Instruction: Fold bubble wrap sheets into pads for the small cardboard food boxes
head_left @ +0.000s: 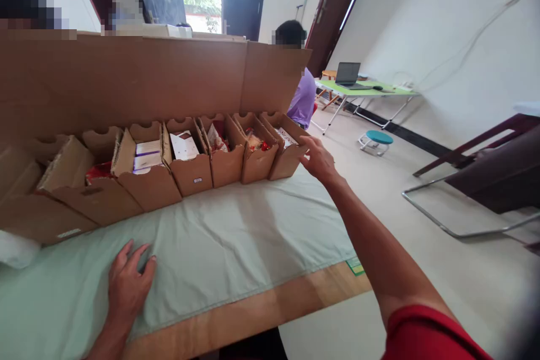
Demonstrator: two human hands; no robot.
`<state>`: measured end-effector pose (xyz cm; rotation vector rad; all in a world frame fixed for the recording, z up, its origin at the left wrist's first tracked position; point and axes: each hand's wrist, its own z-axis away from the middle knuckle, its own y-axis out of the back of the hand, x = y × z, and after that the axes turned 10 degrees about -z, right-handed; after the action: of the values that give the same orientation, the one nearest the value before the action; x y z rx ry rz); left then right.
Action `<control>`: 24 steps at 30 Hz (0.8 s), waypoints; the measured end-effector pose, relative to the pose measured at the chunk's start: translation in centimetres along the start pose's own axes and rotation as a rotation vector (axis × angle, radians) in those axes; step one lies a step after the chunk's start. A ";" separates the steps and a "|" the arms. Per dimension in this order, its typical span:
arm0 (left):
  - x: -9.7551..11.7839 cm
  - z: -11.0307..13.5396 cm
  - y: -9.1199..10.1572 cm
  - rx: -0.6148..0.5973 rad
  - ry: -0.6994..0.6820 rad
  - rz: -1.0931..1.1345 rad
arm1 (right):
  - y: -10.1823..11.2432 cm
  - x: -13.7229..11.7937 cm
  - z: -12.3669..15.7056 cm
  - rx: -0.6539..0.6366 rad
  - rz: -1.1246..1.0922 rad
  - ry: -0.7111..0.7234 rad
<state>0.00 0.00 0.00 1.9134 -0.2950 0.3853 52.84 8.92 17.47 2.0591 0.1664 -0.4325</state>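
Note:
My right hand [318, 160] is at the front right corner of the rightmost cardboard bin [287, 163], fingers at its rim and thumb lower against the outside. Printed white packaging [286, 138] shows inside that bin. My left hand [129, 281] rests on the pale green cloth [219, 242] with fingers apart and nothing in them, in front of the row. Farther left stand several more open-topped bins. One holds red and orange wrapped items [257, 143], another a white box [183, 146], and another white and purple boxes [147, 154].
A tall cardboard panel [169, 76] stands behind the bins. Beyond it sits a person in a purple shirt [302, 95]. To the right are a green folding table [354, 89] with a laptop [348, 74], a blue stool [378, 136] and a dark chair [498, 174].

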 end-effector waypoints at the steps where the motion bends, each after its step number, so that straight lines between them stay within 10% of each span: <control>1: 0.1 0.0 0.1 0.003 -0.001 -0.005 | 0.1 -0.3 -0.6 -0.054 0.062 -0.001; 6: 0.1 0.2 0.9 0.003 0.008 0.017 | 1.3 -2.2 -2.0 -0.124 0.255 -0.035; 12: 0.8 1.6 2.1 0.002 -0.016 0.037 | 3.2 -5.5 2.9 -0.145 0.366 0.156; 19: 5.9 2.4 1.3 -0.084 -0.120 0.203 | 3.5 -14.1 6.8 -0.266 0.249 0.210; 24: 10.3 2.4 0.8 -0.139 -0.246 0.308 | 5.9 -13.1 9.0 0.138 -0.215 0.193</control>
<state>9.46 -2.79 3.99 1.7805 -0.7657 0.3217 40.33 -1.05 23.09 2.2270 0.4895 -0.3844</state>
